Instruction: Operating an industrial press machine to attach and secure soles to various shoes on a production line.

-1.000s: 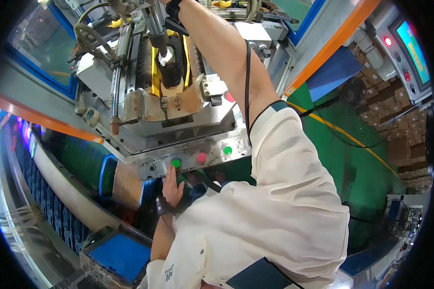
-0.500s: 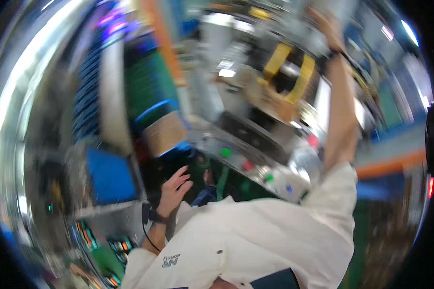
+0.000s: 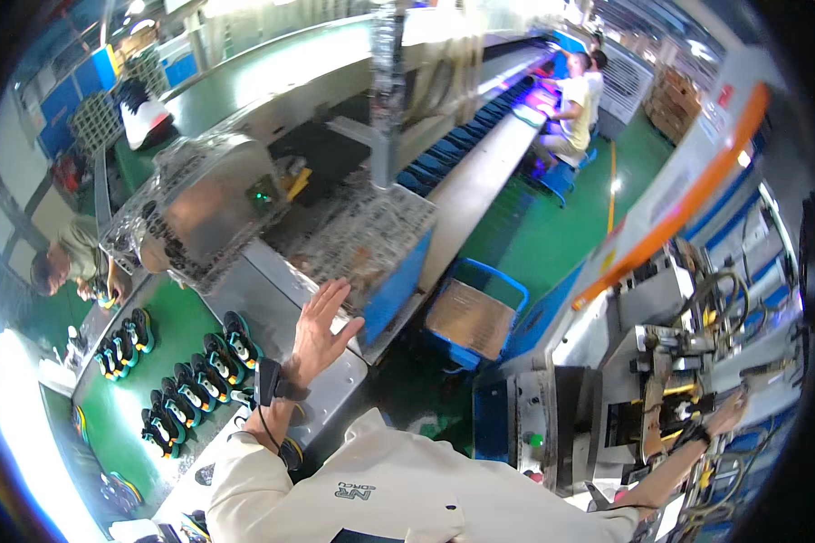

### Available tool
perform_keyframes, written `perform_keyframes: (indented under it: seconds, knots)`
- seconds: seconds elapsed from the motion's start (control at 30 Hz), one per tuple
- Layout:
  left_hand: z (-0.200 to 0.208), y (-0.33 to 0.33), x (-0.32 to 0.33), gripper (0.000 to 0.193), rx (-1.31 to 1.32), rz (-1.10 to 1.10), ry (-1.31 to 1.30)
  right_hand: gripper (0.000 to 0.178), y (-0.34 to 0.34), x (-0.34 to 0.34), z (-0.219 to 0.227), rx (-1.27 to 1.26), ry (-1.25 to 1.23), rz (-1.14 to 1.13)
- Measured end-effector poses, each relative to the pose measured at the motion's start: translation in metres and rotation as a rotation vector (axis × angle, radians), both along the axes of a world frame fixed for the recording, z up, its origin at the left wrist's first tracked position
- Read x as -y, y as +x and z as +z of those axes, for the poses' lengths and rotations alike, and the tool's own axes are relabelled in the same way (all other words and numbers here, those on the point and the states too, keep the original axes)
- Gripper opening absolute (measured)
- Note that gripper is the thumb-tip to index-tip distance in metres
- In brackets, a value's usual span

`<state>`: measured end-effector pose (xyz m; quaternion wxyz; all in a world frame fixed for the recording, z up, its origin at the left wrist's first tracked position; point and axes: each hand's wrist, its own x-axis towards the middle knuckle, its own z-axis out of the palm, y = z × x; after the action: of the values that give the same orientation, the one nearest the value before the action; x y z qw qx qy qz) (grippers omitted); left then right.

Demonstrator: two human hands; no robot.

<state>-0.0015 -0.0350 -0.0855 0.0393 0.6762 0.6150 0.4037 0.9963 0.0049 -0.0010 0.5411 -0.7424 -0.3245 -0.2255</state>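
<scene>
My left hand (image 3: 321,330) is raised with its fingers spread and nothing in it, beside a blue-sided metal box (image 3: 394,285). Below and left of it, several black shoes (image 3: 193,389) with teal and orange soles stand in rows on a green belt (image 3: 118,434). My right hand (image 3: 726,412) reaches out at the far right, against a machine (image 3: 656,398) with metal arms, clamps and hoses. Its fingers blend into the grey parts there, so their hold is unclear.
A blue-framed cart (image 3: 471,317) with a brown top stands ahead. Beyond it a long conveyor (image 3: 475,185) carries dark shoes, with people (image 3: 570,104) seated alongside. Another person (image 3: 77,258) works at left. An orange-edged panel (image 3: 679,195) rises at right. A single shoe (image 3: 142,113) rests on the upper belt.
The view has swung left, bringing the shoe rows and conveyor into sight. My left hand has risen and spread its fingers. My right arm remains stretched toward the machine, now lower at the right.
</scene>
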Motion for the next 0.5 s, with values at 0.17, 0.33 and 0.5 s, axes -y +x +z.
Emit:
perform_keyframes:
  seconds: [0.17,0.33,0.5]
  knots:
    - [-0.033,-0.062,-0.033,0.062,-0.181,0.001,0.084,0.030,-0.426,-0.133,0.027,-0.241,0.038,0.970]
    - [-0.048,-0.067,-0.046,0.063,-0.087,-0.018,0.107,0.027,-0.848,-0.222,0.166,0.136,-0.154,1.562]
    - [-0.047,-0.078,-0.045,0.063,0.056,-0.100,0.155,0.064,-1.192,-0.254,0.232,0.644,-0.178,1.866]
